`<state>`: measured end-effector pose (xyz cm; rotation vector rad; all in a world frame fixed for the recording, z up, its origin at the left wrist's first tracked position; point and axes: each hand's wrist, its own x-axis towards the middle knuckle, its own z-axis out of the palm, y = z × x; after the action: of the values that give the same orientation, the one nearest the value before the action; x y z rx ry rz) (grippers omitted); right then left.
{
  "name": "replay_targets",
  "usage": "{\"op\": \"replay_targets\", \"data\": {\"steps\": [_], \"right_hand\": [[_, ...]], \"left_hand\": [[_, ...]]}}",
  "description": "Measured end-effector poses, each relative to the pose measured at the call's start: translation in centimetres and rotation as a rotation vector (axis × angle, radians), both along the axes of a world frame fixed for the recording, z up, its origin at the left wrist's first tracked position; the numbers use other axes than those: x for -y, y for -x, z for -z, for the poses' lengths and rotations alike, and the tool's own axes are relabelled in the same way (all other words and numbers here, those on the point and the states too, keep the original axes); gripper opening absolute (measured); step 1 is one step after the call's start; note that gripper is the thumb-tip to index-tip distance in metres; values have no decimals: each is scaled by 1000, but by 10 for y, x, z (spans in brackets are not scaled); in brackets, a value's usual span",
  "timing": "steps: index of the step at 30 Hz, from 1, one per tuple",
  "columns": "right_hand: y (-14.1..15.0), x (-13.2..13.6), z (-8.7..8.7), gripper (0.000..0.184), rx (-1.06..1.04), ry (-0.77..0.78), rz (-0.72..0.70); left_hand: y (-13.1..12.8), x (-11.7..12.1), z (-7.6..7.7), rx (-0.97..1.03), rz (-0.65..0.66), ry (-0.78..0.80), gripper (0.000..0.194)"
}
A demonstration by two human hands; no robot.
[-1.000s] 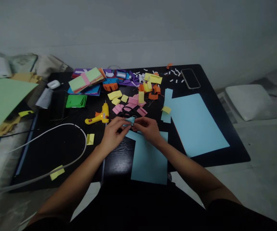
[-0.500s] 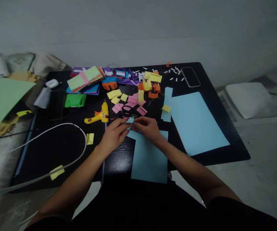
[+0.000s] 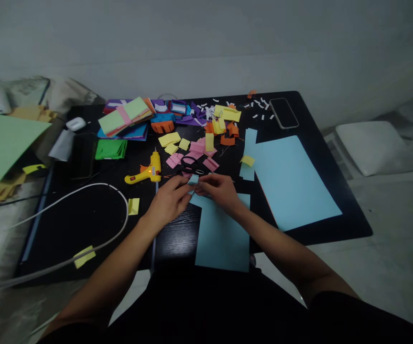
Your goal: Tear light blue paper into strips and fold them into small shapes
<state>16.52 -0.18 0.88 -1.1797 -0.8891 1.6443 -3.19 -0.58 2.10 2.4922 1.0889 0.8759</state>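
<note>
Between my two hands is a small light blue paper piece (image 3: pixel 193 180). My left hand (image 3: pixel 169 199) pinches it from the left, and my right hand (image 3: pixel 220 192) closes its fingers on its right side. Fingertips hide part of it. Under my right hand and wrist lies a larger light blue sheet (image 3: pixel 224 239), reaching over the table's front edge. Just beyond my fingers are black-handled scissors (image 3: pixel 191 167), partly covered by pink paper pieces (image 3: pixel 196 152). A yellow glue gun (image 3: pixel 149 169) rests left of them, its switch glowing.
Large blue sheets (image 3: pixel 296 184) and a phone (image 3: pixel 284 113) lie on the right. Folded colored paper (image 3: pixel 127 117), green pieces (image 3: pixel 111 149) and yellow scraps (image 3: pixel 169 139) sit toward the back. A white cable (image 3: pixel 125 210) loops across the left side of the black table (image 3: pixel 178 239).
Both hands stay in almost the same place, with only slight finger movement at the small blue paper. The whole view shifts very slightly.
</note>
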Motion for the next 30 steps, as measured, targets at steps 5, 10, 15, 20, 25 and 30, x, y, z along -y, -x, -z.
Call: {"op": "replay_targets", "data": {"steps": [5,10,15,20,25,30], "right_hand": [[0,-1,-2,37,7,6,14],[-1,-2,-4,41,-8,18,9],[-2,-3,-5,43,-23,32,-6],[-3,-3,-7,41,-20,31,13],[-3,-3,-7,42,-11,20,22],[-2,-1,-7,44,1,3,28]], "left_hand": [[2,0,0,-37,11,-9,23],[1,1,-1,-23,8,31,23],[-3,3,-9,80,-11,2,21],[-2,1,-12,95,-52,-19,21],[0,-1,-10,35,-24,-5,21],[-1,0,-10,8,-3,-10,23]]}}
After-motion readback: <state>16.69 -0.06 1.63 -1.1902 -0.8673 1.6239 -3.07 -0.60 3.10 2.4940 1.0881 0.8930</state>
